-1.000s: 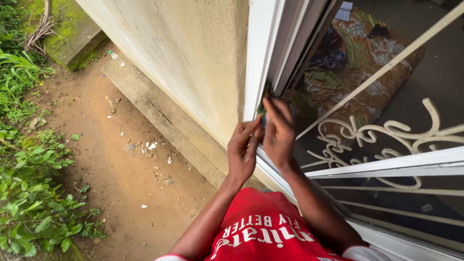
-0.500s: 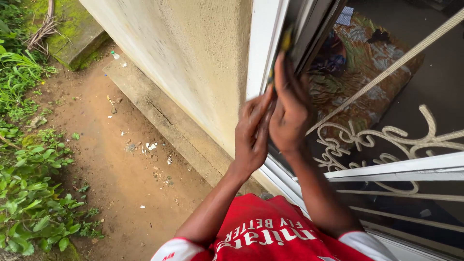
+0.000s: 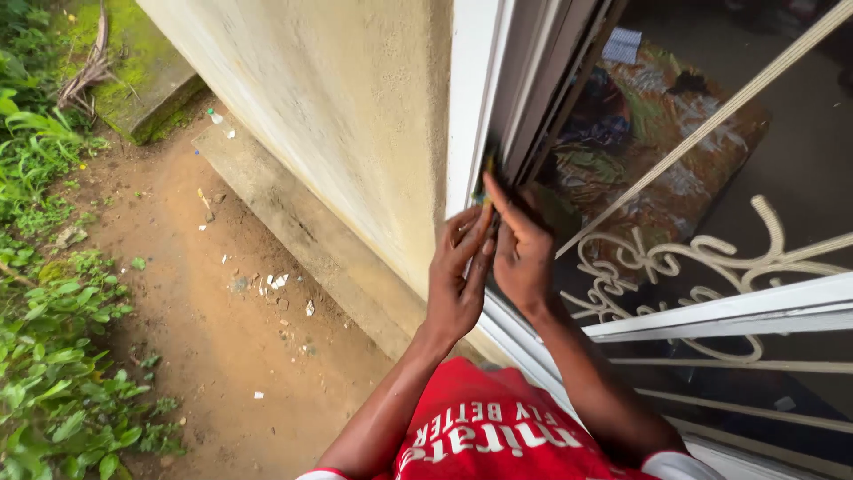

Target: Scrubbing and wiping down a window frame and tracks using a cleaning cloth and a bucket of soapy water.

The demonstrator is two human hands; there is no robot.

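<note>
Both hands press a small green and yellow sponge [image 3: 483,182] into the white window frame [image 3: 468,107]. Left hand [image 3: 457,280] and right hand [image 3: 522,253] fingers pinch it.

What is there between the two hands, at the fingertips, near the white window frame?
Head view: a small green-yellow pad is pinched between left hand and right hand, pressed into the white window frame channel.

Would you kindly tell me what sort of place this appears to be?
Probably outside a house, at a window: a cream rendered wall, a white window frame with a scrolled metal grille, and bare brown dirt ground edged by green plants.
</note>
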